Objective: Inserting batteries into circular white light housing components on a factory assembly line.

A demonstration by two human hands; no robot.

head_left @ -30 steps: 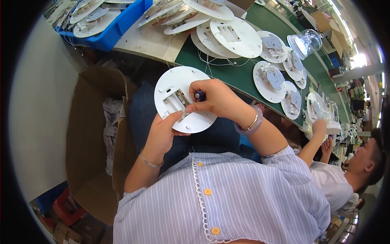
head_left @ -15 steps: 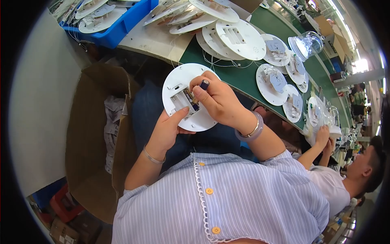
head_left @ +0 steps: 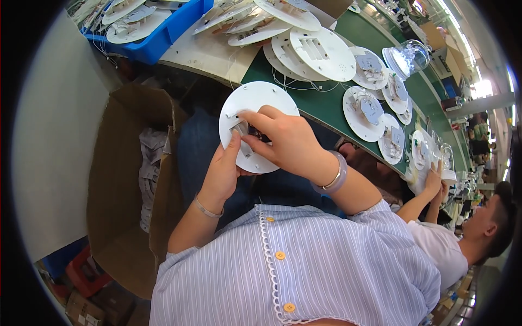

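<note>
My left hand (head_left: 221,170) grips the lower left edge of a round white plastic base (head_left: 234,99), its thumb lying on the face beside the battery compartment (head_left: 240,129). The base is tilted above my lap. Bent over the compartment is my right hand (head_left: 288,138), its index finger near the upper end and its thumb lower down. A dark part shows between these fingers. Whatever they hold is hidden under the hand.
White round bases (head_left: 323,52) lie piled on the green-topped table (head_left: 326,108), several with grey-blue plates and wires. A blue bin (head_left: 147,50) holds more. Beyond stands a clear dome (head_left: 416,54). A cardboard box (head_left: 122,190) stands at left; a co-worker (head_left: 446,244) sits at right.
My right hand has moved left and turned down over the compartment. The dark blue battery seen upright in its fingers before is now out of sight. The base has shifted slightly up.
</note>
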